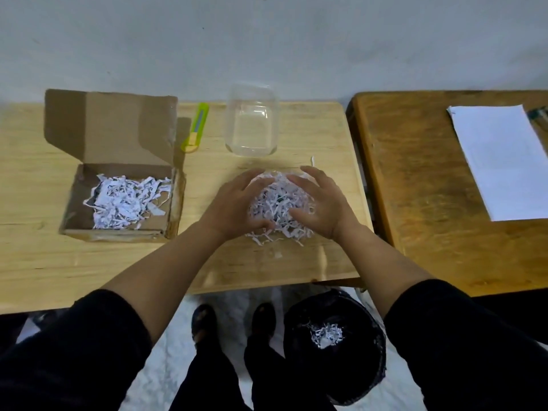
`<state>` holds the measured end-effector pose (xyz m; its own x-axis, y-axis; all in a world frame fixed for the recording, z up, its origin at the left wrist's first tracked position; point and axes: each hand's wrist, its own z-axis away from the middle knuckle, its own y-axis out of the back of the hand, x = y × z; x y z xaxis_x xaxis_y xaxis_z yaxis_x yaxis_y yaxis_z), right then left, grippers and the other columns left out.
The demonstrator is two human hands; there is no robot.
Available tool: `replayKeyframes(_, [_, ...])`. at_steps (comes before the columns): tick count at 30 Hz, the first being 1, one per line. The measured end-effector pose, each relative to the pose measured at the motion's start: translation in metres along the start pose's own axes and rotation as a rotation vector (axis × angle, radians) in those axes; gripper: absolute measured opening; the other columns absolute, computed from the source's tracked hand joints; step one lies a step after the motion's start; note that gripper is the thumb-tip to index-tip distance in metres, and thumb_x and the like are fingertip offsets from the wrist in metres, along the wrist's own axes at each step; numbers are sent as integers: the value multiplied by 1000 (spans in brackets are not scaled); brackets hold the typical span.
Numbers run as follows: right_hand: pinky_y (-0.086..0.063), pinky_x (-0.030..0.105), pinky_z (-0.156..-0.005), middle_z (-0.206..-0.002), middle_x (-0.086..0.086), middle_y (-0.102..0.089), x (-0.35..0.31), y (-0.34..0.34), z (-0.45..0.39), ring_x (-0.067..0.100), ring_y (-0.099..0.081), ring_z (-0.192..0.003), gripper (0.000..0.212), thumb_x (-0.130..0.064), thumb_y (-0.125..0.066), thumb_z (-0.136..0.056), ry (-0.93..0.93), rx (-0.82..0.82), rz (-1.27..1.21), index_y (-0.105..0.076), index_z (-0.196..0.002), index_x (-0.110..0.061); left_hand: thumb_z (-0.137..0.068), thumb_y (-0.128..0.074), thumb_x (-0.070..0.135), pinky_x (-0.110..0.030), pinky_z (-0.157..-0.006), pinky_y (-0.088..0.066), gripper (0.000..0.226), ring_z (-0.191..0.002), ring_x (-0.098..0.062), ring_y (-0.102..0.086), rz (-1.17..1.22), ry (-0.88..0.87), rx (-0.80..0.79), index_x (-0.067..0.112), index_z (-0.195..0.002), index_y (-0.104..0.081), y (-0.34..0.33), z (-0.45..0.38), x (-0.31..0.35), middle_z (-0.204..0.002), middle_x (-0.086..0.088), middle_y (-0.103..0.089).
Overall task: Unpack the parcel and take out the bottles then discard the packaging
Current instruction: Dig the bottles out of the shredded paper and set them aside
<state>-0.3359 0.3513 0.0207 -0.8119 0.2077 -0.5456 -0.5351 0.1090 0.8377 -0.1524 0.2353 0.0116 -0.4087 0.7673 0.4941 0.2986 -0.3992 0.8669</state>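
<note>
Pale wall [267, 40]; light wooden table [35, 179] beside darker table [415, 173].

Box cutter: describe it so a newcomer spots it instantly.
On the light wooden table, look along the far edge by the wall. The box cutter lies between the open cardboard box and the clear jar. It's the only green-and-yellow item there.
</note>
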Motion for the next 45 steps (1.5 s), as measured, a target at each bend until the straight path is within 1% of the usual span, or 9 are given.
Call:
replayKeyframes(5, [-52,41,-78,-106,7,-67,-9,-15,3,27,-61,-99,33,-35,-57,-79,169,129,149,-68,-104,-17,-74,-54,47,-41,-89,-52,52,-111,-25,-60,-43,-136,2,15,-115,-62,-4,-2,10,-118,-7,-65])
replayKeyframes(11, [-53,43,-67,-82,11,-67,2,-13,6,32,-59,-81,7,-12,-63,-78,80,152,157,-67,-79,-6,-75,-71,17,-39,-76,-52,16,-88,-32,-62,-32,-35,11,7,-86,-65,-10,8,-4,-92,-12,-68])
replayKeyframes(15, [-49,41,-78,-91,9,-67,10,-2,11,26,-54,-92,13,-13,-58,-83,-73,101,194,-68,-91,-8,-73,-55,18,-41,-69,-52,21,-86,-33,-61,-27,47,95,9,-89,-65,-4,17,-8,-91,-13,-66])
replayKeyframes(20, [-52,41,-72,-98,12,-63,-8,-3,-2,28,-57,-91,28,-15,-54,-73,39,214,69,-67,-97,-10,-73,-52,23,-35,-75,-49,35,-97,-26,-62,-34,-21,117,13,-102,-68,-4,4,1,-107,-8,-67])
replayKeyframes(26, [-42,45,-93,-134,10,-53,-17,-22,-17,32,-45,-124,33,-19,-55,-85,-15,14,167,-63,-117,-20,-81,-55,21,-45,-83,-52,32,-106,-33,-61,-68,82,59,12,-109,-67,-16,-4,-3,-115,-13,-65])
replayKeyframes(32, [-45,47,-92,-131,11,-54,1,-12,-13,31,-49,-116,29,-14,-53,-89,-227,123,170,-63,-116,-15,-88,-54,13,-45,-89,-46,27,-112,-33,-53,-28,341,107,10,-113,-63,-9,5,-15,-116,-12,-63])
replayKeyframes(38, [-48,40,-79,-112,6,-65,-18,-19,0,27,-58,-106,35,-31,-48,-83,111,72,214,-64,-110,-16,-87,-44,29,-45,-86,-51,38,-108,-29,-61,-27,30,57,14,-117,-62,-15,1,0,-118,-8,-65])
replayKeyframes(42, [-50,43,-78,-117,6,-66,-7,-30,15,30,-59,-108,41,-31,-39,-87,20,28,289,-61,-116,-12,-93,-47,29,-47,-98,-42,42,-128,-26,-45,-107,248,-26,16,-132,-49,-27,8,-10,-138,-5,-51])
replayKeyframes(45, [-42,43,-90,-127,4,-59,2,-26,22,30,-51,-117,38,-31,-36,-93,-103,29,317,-58,-120,-15,-95,-44,24,-46,-101,-36,41,-132,-25,-38,-127,336,-17,12,-134,-47,-27,13,-19,-142,-7,-44])
